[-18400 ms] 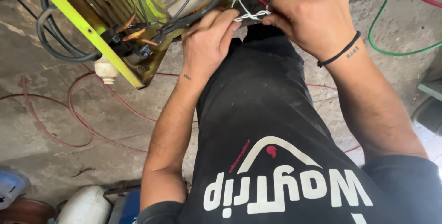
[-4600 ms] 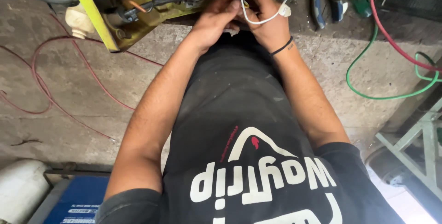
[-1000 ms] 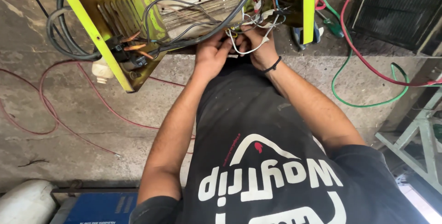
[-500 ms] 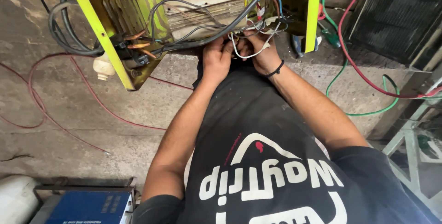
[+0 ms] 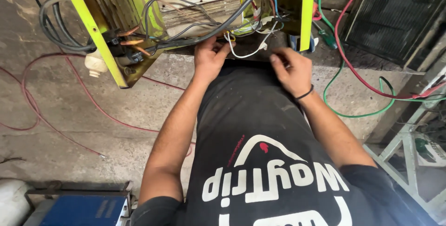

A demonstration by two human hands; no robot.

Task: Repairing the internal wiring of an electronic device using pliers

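Observation:
An open machine with a yellow-green metal frame (image 5: 93,26) lies on the concrete floor in front of me, showing a pale coil block (image 5: 204,7) and a bundle of grey cables (image 5: 195,40). My left hand (image 5: 210,61) reaches into the lower edge of the wiring, its fingertips pinched on a looping white wire (image 5: 246,54). My right hand (image 5: 290,70), with a black band on the wrist, hovers just right of that loop over my black shirt. Its fingers are curled together and nothing shows in them.
Thin red wire (image 5: 69,100) trails across the floor on the left. Green cable (image 5: 353,109) and red cable (image 5: 357,72) loop on the right beside a black grille (image 5: 399,16) and a pale metal frame (image 5: 409,147). A blue box (image 5: 79,209) sits at the bottom left.
My right hand has come off the wire bundle and drawn back toward my body. The left hand stays at the wires. The view has tilted down slightly.

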